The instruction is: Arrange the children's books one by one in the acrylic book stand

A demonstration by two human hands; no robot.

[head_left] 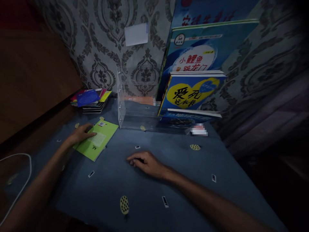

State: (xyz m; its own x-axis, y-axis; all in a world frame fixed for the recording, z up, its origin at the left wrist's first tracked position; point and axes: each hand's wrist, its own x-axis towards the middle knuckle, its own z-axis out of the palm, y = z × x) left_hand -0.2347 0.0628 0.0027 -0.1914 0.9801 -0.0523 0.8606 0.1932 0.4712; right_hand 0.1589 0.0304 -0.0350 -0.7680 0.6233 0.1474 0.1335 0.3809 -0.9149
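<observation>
Touching a green book point(98, 143) with the left hand point(83, 133); the right hand point(147, 164) is apart, apparently empty and loosely curled above the table point(145, 214).
The book lies flat, left and in front of a clear rack point(120, 111); the left thumb crosses its cover, perhaps to steady it (whether the fingers pinch beneath, I cannot tell); larger books point(193, 93) stand in tiers, likely so each title shows; a pile of books point(88, 98) sits behind.
</observation>
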